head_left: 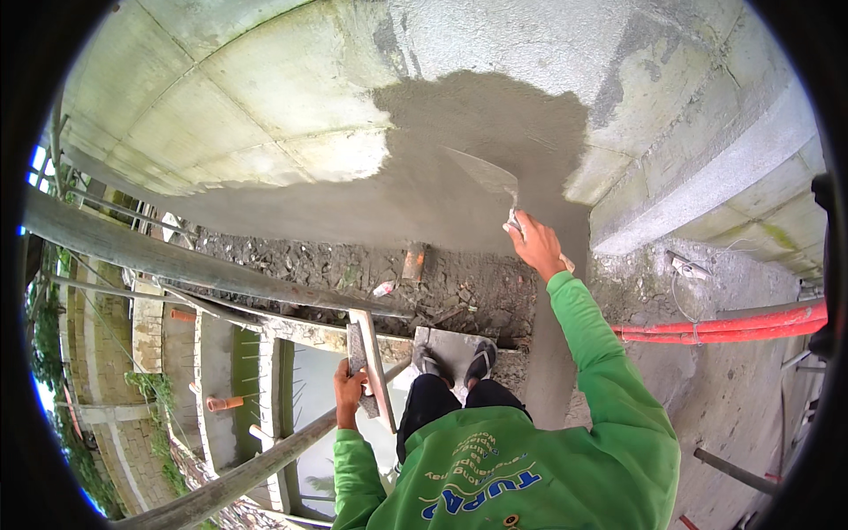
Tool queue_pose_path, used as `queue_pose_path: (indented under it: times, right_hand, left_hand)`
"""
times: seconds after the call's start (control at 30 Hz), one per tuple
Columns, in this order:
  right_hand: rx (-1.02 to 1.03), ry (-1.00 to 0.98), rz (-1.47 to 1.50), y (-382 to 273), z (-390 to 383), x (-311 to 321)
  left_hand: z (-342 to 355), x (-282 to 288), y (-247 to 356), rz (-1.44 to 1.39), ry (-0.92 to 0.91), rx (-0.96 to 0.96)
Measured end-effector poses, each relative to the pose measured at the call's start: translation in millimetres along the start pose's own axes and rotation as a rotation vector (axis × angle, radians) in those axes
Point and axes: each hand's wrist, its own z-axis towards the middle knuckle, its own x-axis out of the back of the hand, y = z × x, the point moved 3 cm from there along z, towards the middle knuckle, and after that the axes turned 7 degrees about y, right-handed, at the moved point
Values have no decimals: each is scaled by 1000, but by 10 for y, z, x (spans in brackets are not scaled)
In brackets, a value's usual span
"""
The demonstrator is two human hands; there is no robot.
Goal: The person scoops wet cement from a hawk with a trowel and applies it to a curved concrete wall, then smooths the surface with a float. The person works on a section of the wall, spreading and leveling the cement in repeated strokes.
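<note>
My right hand (pixel 534 243) grips a pointed steel trowel (pixel 481 172) by its handle, its blade on or just over a patch of wet grey plaster (pixel 464 115) on the wall. Pale, gridded wall (pixel 203 106) shows around the patch. Low at the left, my left hand (pixel 349 384) holds a long, narrow wooden float (pixel 375 367), tilted and smeared with grey. My feet in dark sandals stand on a small grey slab (pixel 455 344) below the wall.
Metal scaffold poles (pixel 221 261) cross the left side and slant below my left arm. Red pipes (pixel 724 325) run across the right. A pale ledge (pixel 698 168) juts from the right wall. Rubble (pixel 336 261) lines the wall's foot. A drop with concrete beams (pixel 269 397) and greenery shows lower left.
</note>
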Motion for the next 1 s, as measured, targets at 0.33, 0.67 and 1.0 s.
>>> queue_pose_path:
  times: [0.33, 0.67, 1.0]
  right_hand:
    - [-43, 221, -8, 558, 403, 212]
    - [-661, 305, 154, 442, -2750, -487]
    - [-1037, 107, 8, -135, -4855, -478]
  left_hand:
    - [-414, 322, -547, -110, 21, 72]
    - [-587, 615, -1236, 90, -183, 89]
    - [-937, 1173, -2201, 357, -384, 267]
